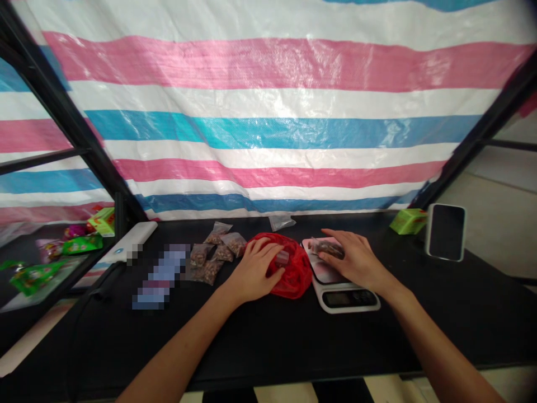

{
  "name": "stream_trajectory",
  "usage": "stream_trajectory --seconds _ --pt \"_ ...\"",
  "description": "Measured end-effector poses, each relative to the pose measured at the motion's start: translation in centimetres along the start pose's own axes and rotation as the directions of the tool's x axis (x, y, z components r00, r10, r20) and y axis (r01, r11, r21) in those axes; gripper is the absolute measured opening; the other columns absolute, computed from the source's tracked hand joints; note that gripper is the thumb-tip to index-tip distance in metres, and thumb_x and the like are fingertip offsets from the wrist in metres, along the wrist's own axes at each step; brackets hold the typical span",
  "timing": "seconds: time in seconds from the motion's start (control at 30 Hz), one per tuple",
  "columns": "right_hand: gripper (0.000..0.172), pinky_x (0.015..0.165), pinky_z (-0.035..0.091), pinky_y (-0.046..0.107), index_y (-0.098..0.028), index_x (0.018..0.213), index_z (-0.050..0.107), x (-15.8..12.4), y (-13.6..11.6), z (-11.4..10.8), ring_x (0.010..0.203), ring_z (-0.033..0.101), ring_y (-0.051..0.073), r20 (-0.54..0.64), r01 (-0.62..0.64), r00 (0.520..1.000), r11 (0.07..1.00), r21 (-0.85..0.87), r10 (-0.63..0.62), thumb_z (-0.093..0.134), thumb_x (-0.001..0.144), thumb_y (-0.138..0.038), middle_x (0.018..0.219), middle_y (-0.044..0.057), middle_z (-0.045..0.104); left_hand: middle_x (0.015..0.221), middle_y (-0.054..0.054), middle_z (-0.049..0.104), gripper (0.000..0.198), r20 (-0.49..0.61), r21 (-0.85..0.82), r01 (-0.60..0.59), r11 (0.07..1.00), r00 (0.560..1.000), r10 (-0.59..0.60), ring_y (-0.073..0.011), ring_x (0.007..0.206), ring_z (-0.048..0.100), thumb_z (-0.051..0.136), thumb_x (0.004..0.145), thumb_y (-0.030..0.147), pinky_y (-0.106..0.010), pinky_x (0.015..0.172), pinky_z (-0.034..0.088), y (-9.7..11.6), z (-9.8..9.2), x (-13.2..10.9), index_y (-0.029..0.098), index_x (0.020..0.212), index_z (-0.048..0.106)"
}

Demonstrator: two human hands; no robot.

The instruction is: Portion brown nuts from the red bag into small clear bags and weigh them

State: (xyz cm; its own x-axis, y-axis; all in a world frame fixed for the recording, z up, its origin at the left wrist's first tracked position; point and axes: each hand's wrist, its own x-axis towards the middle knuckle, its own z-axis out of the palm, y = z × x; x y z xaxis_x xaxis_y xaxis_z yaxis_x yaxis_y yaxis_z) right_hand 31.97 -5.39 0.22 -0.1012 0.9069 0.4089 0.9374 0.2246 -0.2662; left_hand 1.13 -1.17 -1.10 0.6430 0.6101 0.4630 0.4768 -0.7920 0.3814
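My left hand point(255, 274) lies over the left side of a red plastic bag point(296, 277), fingers stretched out and thumb apart. A small clear plastic piece point(282, 257) shows in the bag beside its fingertips. My right hand point(356, 257) is over a kitchen scale point(325, 272) with a shiny plate and a white base. Between its thumb and fingers is a small clear bag point(327, 248) with brown contents, close above or on the plate. The scale's display point(338, 299) looks dark, and I cannot read it.
Several small filled bags point(216, 253) lie left of the red bag. An empty-looking clear bag point(282, 222) lies behind it. At the right stand a green box point(406, 221) and a white-framed device point(447, 232). A white power strip point(130, 244) and black frame bars point(96, 162) are left.
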Motion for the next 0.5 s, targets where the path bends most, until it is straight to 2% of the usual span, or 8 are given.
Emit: stream_trajectory --seconds 0.13,0.27,0.37,0.5 --pt "0.057 0.102 0.044 0.053 -0.026 0.138 0.060 -0.6 0.1 0.4 0.118 0.063 0.034 0.001 -0.008 1.000 1.000 0.027 0.008 0.068 0.087 -0.052 0.127 0.011 0.070 0.124 -0.008 0.069 0.036 -0.015 -0.033 0.055 0.998 0.998 -0.055 -0.0307 0.122 0.051 0.066 0.090 0.029 -0.054 0.107 0.039 -0.3 0.7 -0.1 0.027 0.126 0.064" --pt "0.051 0.103 0.043 0.054 -0.028 0.131 0.064 -0.3 0.1 0.6 0.119 0.063 0.034 0.010 0.016 1.000 0.996 0.087 -0.017 0.073 0.084 -0.046 0.124 0.009 0.071 0.118 -0.008 0.070 0.032 -0.158 -0.034 0.100 0.994 0.982 -0.104 -0.0302 0.118 0.051 0.064 0.090 0.025 -0.051 0.103 0.040 0.2 -0.1 0.3 0.025 0.122 0.064" --pt "0.042 0.102 0.047 0.049 -0.027 0.129 0.066 0.3 -0.3 0.5 0.113 0.066 0.030 0.017 0.035 0.999 0.970 0.242 -0.041 0.070 0.089 -0.040 0.121 0.008 0.071 0.116 -0.008 0.069 0.030 -0.235 -0.005 0.121 0.993 0.965 -0.119 -0.0305 0.115 0.050 0.061 0.090 0.021 -0.050 0.100 0.040 0.4 -1.2 0.5 0.023 0.120 0.064" --pt "0.038 0.097 0.053 0.041 -0.027 0.131 0.064 1.1 -2.5 -0.5 0.109 0.068 0.026 -0.012 0.092 0.995 0.901 0.423 -0.096 0.065 0.094 -0.037 0.120 0.008 0.069 0.112 -0.009 0.070 0.028 -0.213 0.054 0.113 0.992 0.972 -0.099 -0.0315 0.114 0.051 0.062 0.087 0.021 -0.050 0.098 0.040 0.2 -1.8 0.5 0.022 0.115 0.066"
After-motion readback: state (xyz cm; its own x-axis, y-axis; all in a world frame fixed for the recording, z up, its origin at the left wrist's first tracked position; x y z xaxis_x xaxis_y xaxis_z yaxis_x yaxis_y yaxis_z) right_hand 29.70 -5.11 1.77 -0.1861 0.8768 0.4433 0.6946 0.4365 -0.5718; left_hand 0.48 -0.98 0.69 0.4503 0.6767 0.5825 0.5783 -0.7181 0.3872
